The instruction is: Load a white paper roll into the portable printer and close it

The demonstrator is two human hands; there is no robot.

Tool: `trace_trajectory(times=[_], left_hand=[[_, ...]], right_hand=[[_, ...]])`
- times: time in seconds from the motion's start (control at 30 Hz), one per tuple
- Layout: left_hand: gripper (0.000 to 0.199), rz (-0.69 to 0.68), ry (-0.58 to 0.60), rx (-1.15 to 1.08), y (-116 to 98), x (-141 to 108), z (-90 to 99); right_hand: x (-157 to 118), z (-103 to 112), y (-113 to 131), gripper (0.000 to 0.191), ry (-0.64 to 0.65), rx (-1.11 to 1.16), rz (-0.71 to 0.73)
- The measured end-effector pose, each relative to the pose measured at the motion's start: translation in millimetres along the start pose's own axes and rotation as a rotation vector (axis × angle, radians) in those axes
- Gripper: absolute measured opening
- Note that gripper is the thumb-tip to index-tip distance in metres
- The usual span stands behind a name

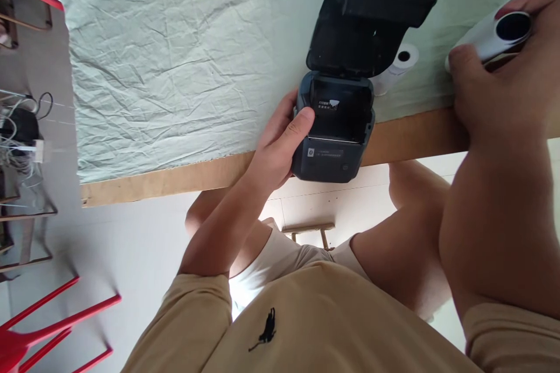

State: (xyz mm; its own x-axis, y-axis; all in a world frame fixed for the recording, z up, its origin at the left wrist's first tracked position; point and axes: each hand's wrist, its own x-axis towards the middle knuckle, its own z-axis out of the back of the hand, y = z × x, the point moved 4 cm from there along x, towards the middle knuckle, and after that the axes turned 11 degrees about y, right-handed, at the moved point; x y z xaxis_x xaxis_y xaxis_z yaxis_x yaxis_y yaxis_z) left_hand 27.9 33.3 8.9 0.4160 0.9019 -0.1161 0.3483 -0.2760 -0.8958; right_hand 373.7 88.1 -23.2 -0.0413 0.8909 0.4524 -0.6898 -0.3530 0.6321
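Over the table's wooden edge [166,179], my left hand [273,154] grips the open-lidded black printer [326,166]. Well to its right, my right hand [507,93] curls round a white roll [479,41], hiding much of it; its long axis is unclear. A smaller roll [389,78], partly covered, sits between.

device [343,61]: blue-black | large roll [481,39]: white | cloth [175,70]: pale green | shirt [324,320]: tan, black motif

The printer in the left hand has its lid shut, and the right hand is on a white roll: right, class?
Wrong: the lid stands open in the head view. The rest holds: printer in left hand, right hand on white roll.
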Motion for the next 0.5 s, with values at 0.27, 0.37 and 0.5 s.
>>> trace_trajectory(times=[0.27,0.37,0.5], left_hand=[[0.048,-0.041,0.014,0.001,-1,2,0.1],[0.046,-0.048,0.021,0.004,-1,3,0.8],[0.039,-0.045,0.046,-0.015,-1,2,1.0]], right_hand=[[-13,-19,37,0.044,-0.021,-0.214,0.007],[-13,-15,31,0.067,-0.053,-0.128,0.012],[-12,-10,26,0.080,0.077,-0.094,-0.013]])
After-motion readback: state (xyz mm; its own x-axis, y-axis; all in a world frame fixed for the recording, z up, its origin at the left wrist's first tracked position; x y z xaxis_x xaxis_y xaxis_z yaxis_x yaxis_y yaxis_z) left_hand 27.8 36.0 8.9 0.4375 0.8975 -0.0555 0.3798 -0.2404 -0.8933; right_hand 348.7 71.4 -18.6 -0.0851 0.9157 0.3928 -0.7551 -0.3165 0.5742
